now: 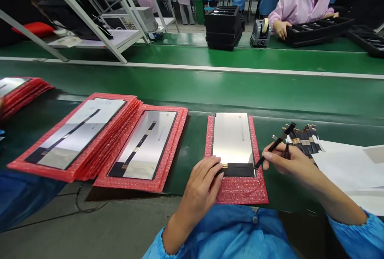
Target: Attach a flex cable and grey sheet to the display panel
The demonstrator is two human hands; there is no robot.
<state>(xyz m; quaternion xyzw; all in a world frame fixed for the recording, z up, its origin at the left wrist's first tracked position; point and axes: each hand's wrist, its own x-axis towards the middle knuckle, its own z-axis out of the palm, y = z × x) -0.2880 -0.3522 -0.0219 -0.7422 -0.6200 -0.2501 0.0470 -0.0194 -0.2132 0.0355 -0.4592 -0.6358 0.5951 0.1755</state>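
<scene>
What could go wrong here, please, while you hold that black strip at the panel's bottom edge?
1. The left hand presses fingertips on the panel by its gold connector; it may smudge or stress the panel.
2. The black strip in the right hand meets the panel's corner at a slant, so it could seat crooked.
3. The right forearm lies close to the pile of strips and white sheets; it might knock them.

Left red stack (18, 91) cut by the edge; white sheets (354, 171) run off right; co-worker's face blurred.
</scene>
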